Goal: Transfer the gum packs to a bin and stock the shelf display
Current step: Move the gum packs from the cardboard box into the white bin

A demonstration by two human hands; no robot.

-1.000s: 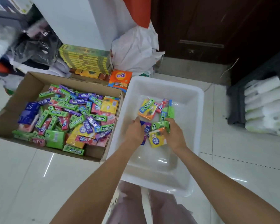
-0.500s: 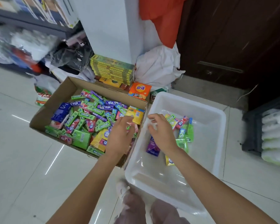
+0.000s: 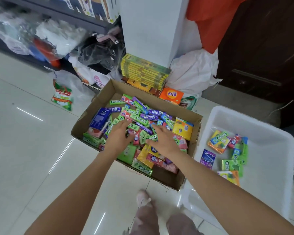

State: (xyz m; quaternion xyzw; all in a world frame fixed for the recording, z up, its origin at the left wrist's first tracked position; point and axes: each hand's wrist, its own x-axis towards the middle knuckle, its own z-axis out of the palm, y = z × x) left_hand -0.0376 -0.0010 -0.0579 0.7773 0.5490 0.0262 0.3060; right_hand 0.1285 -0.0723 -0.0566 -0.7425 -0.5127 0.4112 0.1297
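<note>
An open cardboard box (image 3: 165, 179) on the floor holds a heap of gum packs (image 3: 143, 116) in green, purple, pink, yellow and blue. Both my hands are inside it, palms down on the heap. My left hand (image 3: 120, 135) lies with spread fingers over green and pink packs. My right hand (image 3: 161, 139) lies beside it, fingers spread toward the left across the packs. Neither hand holds a pack that I can see. To the right stands a white plastic bin (image 3: 270, 126) with several gum packs (image 3: 227, 153) lying in it.
Behind the box are a stack of yellow-green cartons (image 3: 144, 72), an orange packet (image 3: 171, 95) and a white bag (image 3: 193, 72) against a white pillar. A green snack bag (image 3: 62, 97) lies on the tiled floor left. A cluttered shelf (image 3: 41, 39) fills the upper left. My shoe (image 3: 143, 198) is below the box.
Both hands left the white bin, where they set down packs, and moved left into the cardboard box. The view swung left with them.
</note>
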